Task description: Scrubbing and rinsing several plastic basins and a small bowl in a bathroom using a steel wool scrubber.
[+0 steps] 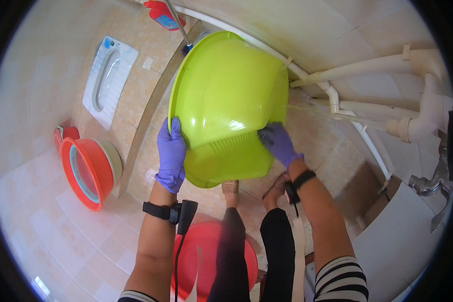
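Observation:
A large lime-green plastic washtub [231, 85] with a ribbed washboard section is held up on its side in front of me. My left hand [171, 151], in a purple glove, is closed on the tub's left rim. My right hand [279, 143], also gloved in purple, presses against the tub beside the ribs. Its fingers are curled over something dark, perhaps a scouring pad, too shadowed to make out. Wet highlights shine on the green plastic.
A red basin [214, 251] lies by my legs. At left, an orange-red basin [98, 171] leans with others near a squat toilet [108, 80]. White pipes [362, 68] run along the right wall, above a metal tap [430, 183]. A red bottle [163, 15] stands at the back.

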### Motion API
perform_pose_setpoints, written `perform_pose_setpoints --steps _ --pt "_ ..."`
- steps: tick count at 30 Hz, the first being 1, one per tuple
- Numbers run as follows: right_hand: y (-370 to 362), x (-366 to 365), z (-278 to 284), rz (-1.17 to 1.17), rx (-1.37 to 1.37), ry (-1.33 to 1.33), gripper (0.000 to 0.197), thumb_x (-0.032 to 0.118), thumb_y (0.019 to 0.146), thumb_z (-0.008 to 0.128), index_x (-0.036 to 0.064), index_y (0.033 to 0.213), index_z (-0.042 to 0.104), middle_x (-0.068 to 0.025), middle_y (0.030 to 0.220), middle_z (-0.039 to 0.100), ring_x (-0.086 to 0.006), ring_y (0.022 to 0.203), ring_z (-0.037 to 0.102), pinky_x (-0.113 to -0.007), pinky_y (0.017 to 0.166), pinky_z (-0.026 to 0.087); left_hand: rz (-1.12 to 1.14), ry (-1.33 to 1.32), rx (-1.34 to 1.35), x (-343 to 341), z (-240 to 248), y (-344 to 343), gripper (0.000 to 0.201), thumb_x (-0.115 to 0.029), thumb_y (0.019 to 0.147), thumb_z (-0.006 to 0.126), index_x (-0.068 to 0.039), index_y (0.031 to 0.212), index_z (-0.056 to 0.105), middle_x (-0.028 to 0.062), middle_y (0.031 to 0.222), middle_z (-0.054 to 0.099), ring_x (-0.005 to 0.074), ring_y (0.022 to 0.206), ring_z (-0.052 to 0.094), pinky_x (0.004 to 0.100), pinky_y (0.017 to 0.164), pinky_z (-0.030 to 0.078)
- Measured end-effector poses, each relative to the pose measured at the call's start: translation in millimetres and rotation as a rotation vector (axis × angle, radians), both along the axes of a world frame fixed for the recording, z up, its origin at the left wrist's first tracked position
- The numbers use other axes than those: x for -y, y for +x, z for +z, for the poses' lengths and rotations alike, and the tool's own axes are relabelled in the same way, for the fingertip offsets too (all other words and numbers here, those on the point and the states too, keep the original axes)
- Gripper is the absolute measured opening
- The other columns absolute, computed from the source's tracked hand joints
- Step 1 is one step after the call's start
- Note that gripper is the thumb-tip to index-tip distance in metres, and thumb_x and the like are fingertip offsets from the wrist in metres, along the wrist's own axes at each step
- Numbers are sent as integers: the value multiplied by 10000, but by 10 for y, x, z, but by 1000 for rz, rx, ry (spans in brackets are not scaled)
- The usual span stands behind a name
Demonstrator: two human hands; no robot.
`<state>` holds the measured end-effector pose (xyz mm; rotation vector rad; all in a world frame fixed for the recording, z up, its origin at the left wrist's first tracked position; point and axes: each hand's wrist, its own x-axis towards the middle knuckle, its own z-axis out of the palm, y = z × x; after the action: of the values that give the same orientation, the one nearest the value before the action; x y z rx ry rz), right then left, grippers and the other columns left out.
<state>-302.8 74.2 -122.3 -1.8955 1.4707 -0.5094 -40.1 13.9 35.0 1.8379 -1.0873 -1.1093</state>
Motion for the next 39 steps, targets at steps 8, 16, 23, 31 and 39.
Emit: perform_pose_setpoints --steps 8,16,23,31,39 --pt "618 -334 385 286 -129 194 201 111 735 542 70 918 616 -127 885 575 -294 884 525 -398 826 404 64 3 -71 -18 -55 184 291 -228 927 441 36 1000 539 34 836 581 76 718 488 227 630 425" --pt "-157 59 -146 -226 -36 -118 182 118 719 528 62 878 597 -167 891 563 -306 885 525 -446 845 386 34 -7 -48 -21 -24 74 290 -226 925 447 33 1016 542 31 827 576 78 700 479 230 615 418" --pt "1162 -656 350 57 -265 -141 205 152 731 531 106 924 584 -133 1023 530 -324 1016 460 -502 935 309 0 12 122 -3 51 175 304 -239 926 439 32 1013 544 18 787 548 85 671 444 235 590 390" --pt "740 -692 1168 -166 433 120 322 36 708 574 70 1028 563 -111 1021 541 -275 941 523 -387 859 420 75 187 -279 -368 -419 953 418 -319 926 411 31 1144 478 95 1049 571 172 881 575 281 770 470" --pt "626 -686 1921 -1048 1311 504 280 62 836 531 15 1111 510 -69 958 541 -111 781 534 -236 721 463 269 500 -613 -1442 -553 1054 573 -449 911 339 -21 1292 328 125 1248 453 268 1095 482 398 918 408"
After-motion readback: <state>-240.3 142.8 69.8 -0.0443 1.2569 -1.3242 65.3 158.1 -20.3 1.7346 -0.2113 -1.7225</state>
